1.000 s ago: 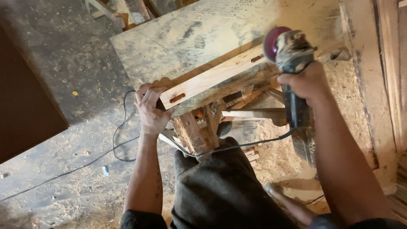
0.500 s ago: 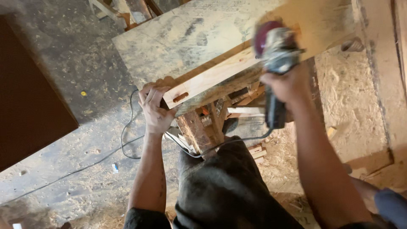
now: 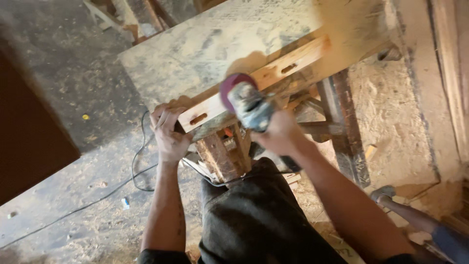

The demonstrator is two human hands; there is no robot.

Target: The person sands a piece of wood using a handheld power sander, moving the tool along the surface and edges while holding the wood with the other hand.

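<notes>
A long pale wooden rail [image 3: 273, 73] with slots cut through it lies along the near edge of a dusty workbench top [image 3: 215, 44]. My left hand [image 3: 168, 129] grips the rail's left end. My right hand [image 3: 278, 134] holds an angle grinder [image 3: 246, 102] whose dark red disc rests on the rail near its middle. The grinder's body is partly hidden under my fingers.
Under the bench stand rough wooden legs and blocks [image 3: 222, 154]. A black cable [image 3: 139, 168] trails over the sawdust-covered floor. A dark brown panel [image 3: 29, 132] lies at the left. A hammer-like tool [image 3: 391, 198] rests at the lower right. Timber boards [image 3: 449, 73] run along the right side.
The grinder and my right hand have moved left along the rail, from its right end to near its middle. My left hand stays on the left end.
</notes>
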